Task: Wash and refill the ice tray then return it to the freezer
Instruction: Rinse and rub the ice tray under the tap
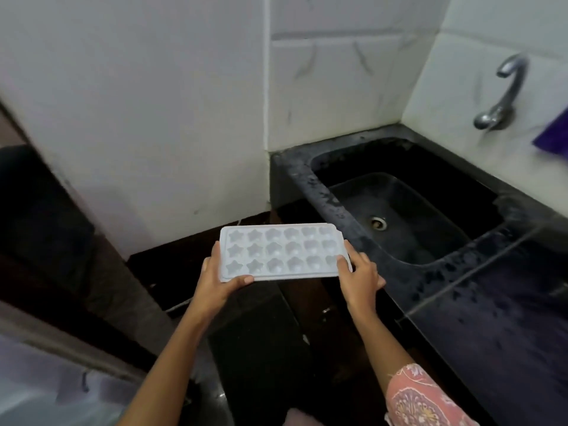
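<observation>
A pale blue ice tray (281, 250) with star-shaped cells is held level in front of me, over the dark floor to the left of the sink. My left hand (216, 279) grips its near left corner, thumb on the front rim. At the near right corner my right hand (359, 278) grips it too, with the thumb lying on the tray's top. The black sink basin (408, 210) with its metal drain (378, 223) lies to the right of the tray. A chrome tap (504, 93) sticks out of the tiled wall at upper right; no water shows.
A dark, wet-looking stone counter (498, 318) runs along the right. A white wall corner (264, 118) juts out just behind the tray. A purple object (553, 133) hangs at the far right edge. A pale surface (46, 392) fills the lower left corner.
</observation>
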